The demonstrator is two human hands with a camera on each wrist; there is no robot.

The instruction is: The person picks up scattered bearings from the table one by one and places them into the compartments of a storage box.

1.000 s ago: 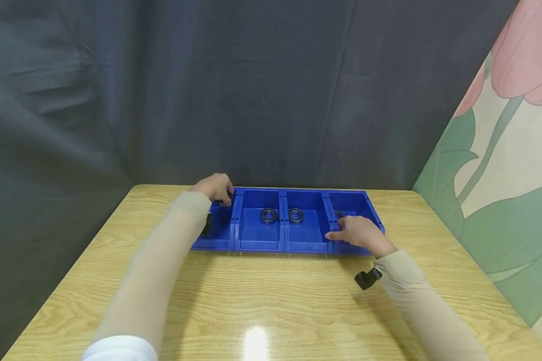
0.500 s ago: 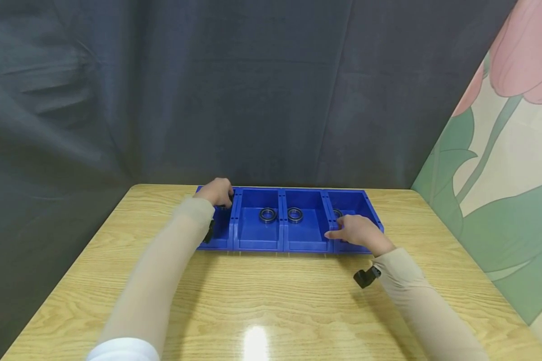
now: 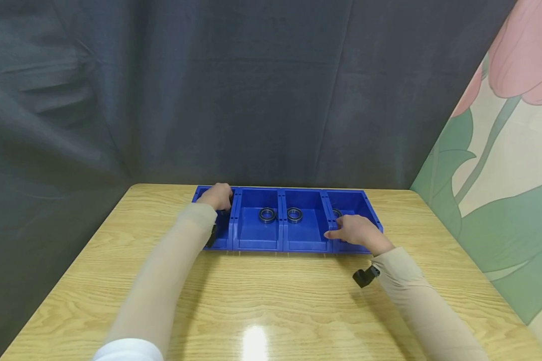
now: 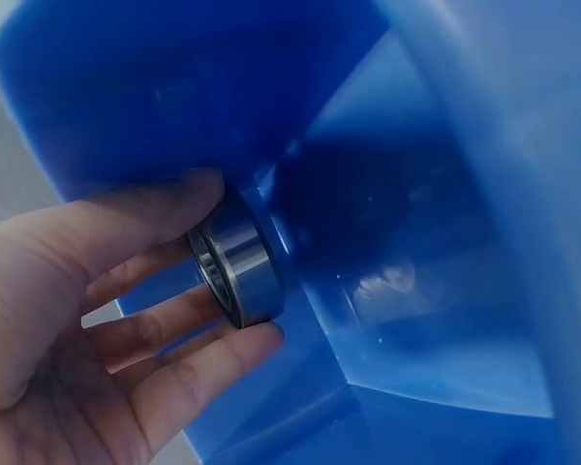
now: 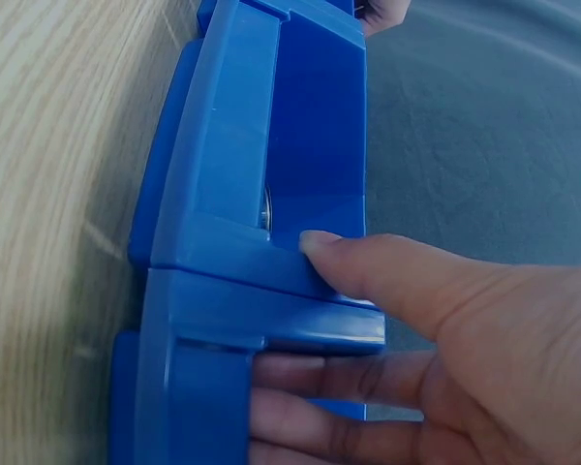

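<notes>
In the left wrist view, my left hand point(image 3: 218, 196) pinches a metal ball bearing point(image 4: 249, 263) between thumb and fingers, tilted on edge inside the leftmost blue bin point(image 4: 397, 320). From the head view that bearing is mostly hidden by the hand. My right hand point(image 3: 358, 232) grips the walls point(image 5: 271, 310) between the two right-hand bins, thumb on one side and fingers down in the rightmost bin point(image 3: 371, 206). Beside its fingers a bearing point(image 3: 337, 212) lies partly hidden. Single bearings also lie in the middle bins, one left point(image 3: 267, 221) and one right point(image 3: 294, 221).
The blue bins stand side by side in a row near the far edge of the wooden table point(image 3: 262, 291). A dark curtain point(image 3: 253, 100) hangs behind them. A wall with a painted flower point(image 3: 515, 200) rises at the right.
My left hand has moved down and slightly right, lowering the bearing deeper into the leftmost bin. The right hand keeps its place on the bin walls.
</notes>
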